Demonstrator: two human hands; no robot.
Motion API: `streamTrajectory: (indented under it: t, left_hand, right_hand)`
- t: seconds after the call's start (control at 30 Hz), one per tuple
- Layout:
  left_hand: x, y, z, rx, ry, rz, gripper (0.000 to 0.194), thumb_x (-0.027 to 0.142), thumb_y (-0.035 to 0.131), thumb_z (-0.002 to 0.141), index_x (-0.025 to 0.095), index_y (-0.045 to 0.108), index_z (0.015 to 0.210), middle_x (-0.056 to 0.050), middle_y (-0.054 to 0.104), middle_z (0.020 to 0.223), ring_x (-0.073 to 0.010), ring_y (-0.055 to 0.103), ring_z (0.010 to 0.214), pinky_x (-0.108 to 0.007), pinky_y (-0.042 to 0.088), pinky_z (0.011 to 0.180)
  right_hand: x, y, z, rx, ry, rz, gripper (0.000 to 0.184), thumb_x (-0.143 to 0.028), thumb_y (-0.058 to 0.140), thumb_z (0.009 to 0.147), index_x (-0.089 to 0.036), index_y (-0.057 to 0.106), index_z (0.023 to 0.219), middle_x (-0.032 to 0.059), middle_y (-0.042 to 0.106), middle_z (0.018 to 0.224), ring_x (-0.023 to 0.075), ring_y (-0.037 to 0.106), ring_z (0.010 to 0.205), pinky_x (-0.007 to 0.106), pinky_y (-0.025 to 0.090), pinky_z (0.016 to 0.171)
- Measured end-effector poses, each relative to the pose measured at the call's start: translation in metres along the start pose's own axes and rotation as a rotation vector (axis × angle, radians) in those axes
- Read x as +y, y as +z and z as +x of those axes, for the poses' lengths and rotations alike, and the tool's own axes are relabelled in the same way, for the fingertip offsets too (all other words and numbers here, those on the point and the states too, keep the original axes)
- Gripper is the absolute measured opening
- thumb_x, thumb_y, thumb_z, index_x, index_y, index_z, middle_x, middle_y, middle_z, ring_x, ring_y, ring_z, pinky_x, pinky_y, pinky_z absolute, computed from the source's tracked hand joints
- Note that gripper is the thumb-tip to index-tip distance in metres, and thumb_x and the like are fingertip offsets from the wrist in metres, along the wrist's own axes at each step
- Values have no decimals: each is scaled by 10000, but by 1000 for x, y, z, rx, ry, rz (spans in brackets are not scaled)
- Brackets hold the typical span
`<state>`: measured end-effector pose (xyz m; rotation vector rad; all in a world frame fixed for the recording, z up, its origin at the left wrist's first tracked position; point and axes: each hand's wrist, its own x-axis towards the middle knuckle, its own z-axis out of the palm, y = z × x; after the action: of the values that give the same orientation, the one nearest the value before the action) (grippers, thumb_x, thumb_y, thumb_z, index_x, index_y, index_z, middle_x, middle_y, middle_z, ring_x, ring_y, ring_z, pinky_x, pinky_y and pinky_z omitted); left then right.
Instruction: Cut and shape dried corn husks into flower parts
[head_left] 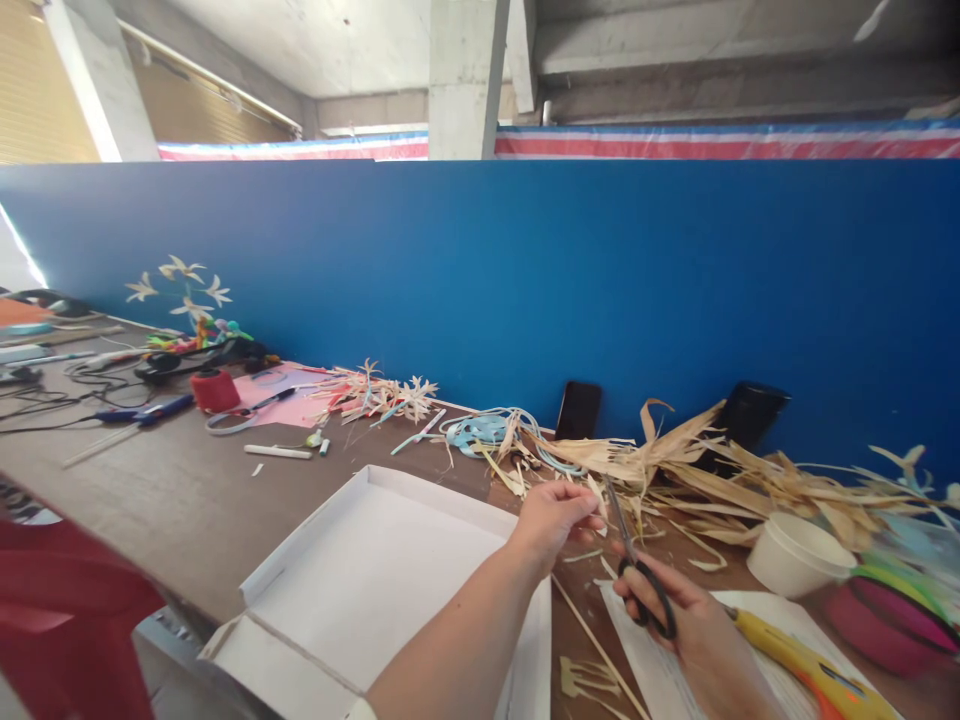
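Note:
My left hand [551,522] is closed in a pinch on a small pale piece of dried husk [602,512], most of it hidden by the fingers. Just to the right, my right hand [694,625] has its fingers in the black handles of a pair of scissors [628,548]. The blades point up and away, close beside the husk piece. Whether the blades touch it I cannot tell. Behind both hands spreads a heap of dry tan husks [675,455]. Under my left forearm lies an open white cardboard box [375,560].
A yellow glue gun [806,660], a white paper cup [799,555] and a pink bowl [889,620] are at the right. Two dark phones, one a black phone [579,410], lean on the blue partition [450,280]. Husk flowers [409,398] and red thread [215,390] lie left.

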<state>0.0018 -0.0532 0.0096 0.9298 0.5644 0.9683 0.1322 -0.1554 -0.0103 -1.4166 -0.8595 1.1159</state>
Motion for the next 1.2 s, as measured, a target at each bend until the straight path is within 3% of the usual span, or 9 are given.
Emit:
streamTrajectory:
  t: [0.37, 0.67, 0.93, 1.2]
  left_hand:
    - [3, 1, -2, 13, -7, -11, 346, 365, 749, 518, 111, 608, 706, -20, 582, 625, -94, 546, 586, -179, 420, 493]
    - [0, 0, 1, 39, 3, 17, 346, 360, 745, 512, 108, 604, 702, -21, 585, 627, -107, 561, 592, -186, 419, 484]
    - [-1, 0, 1, 33, -12, 14, 336, 368, 743, 525, 105, 599, 677, -21, 582, 588, -93, 545, 553, -189, 432, 491]
    - [-4, -1, 2, 17, -14, -4, 340, 376, 746, 535, 101, 607, 679, -25, 591, 593, -75, 525, 521, -186, 431, 503]
  right_hand:
    - [-6, 5, -1, -9, -29, -31, 530, -423, 739, 559, -163, 685, 1016, 34, 651, 652, 135, 521, 548, 227, 415, 501]
    - [-5, 7, -5, -22, -63, -44, 451, -392, 707, 635, -183, 672, 1034, 4, 612, 635, 114, 481, 563, 210, 396, 523]
    - [-11, 10, -9, 34, -107, -118, 457, -405, 721, 601, -166, 696, 990, 8, 590, 590, 124, 484, 541, 239, 413, 528]
    - [-3, 3, 1, 24, -60, -103, 483, -439, 731, 574, -192, 701, 989, 14, 599, 583, 123, 495, 544, 227, 422, 522]
